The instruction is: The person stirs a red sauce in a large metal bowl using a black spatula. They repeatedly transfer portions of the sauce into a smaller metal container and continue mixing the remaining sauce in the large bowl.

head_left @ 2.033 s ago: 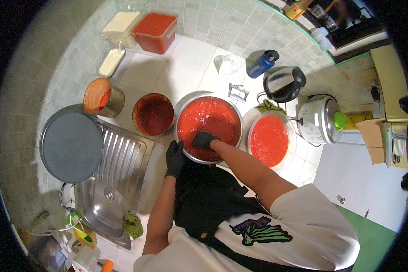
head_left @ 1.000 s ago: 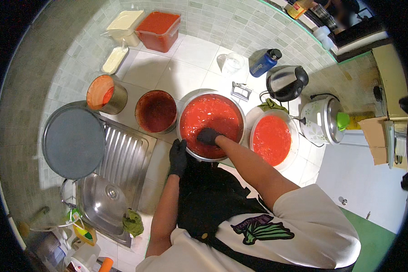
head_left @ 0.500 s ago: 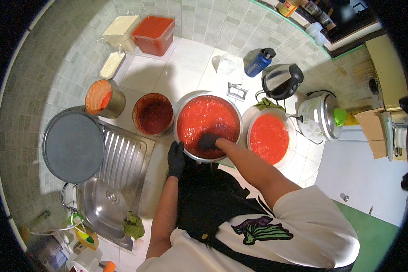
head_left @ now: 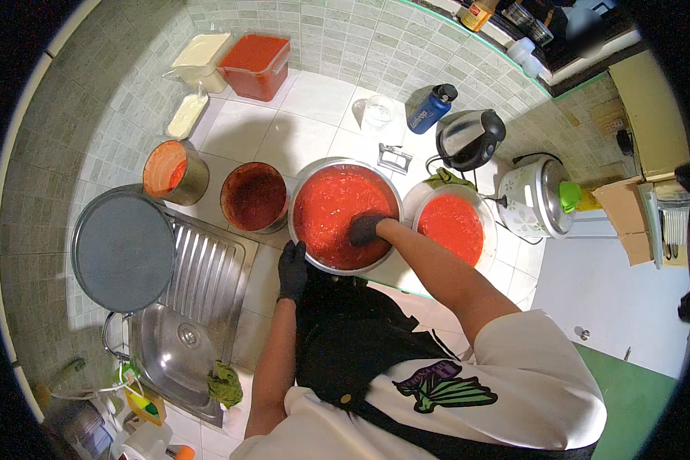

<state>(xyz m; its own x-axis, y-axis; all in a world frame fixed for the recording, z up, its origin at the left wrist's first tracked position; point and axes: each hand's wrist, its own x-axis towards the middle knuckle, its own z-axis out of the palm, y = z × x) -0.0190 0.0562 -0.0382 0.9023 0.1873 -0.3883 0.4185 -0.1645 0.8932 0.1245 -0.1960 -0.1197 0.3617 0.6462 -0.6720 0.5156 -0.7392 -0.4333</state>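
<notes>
A wide metal bowl [head_left: 297, 184] full of chunky red sauce [head_left: 333, 203] stands in front of me on the counter. My left hand [head_left: 292, 270], in a black glove, grips the bowl's near-left rim. Also black-gloved, my right hand [head_left: 366, 229] is dipped into the sauce right of the bowl's middle; its fingers are hidden under the surface. To the right is a pale basin [head_left: 489, 230] with more red sauce. Close on the left stands a metal pot [head_left: 227, 201], its inside smeared dark red.
Farther left are another sauce-stained pot [head_left: 195, 180], a round grey lid [head_left: 123, 249] and a steel sink [head_left: 161, 360]. Tubs of red sauce [head_left: 254, 73] and cream-coloured food [head_left: 199, 57] stand at the back. A blue bottle [head_left: 431, 110], kettle [head_left: 468, 142] and rice cooker [head_left: 523, 201] line the right.
My right hand has moved to the right and slightly away from me through the sauce. My left hand stays at the bowl's rim.
</notes>
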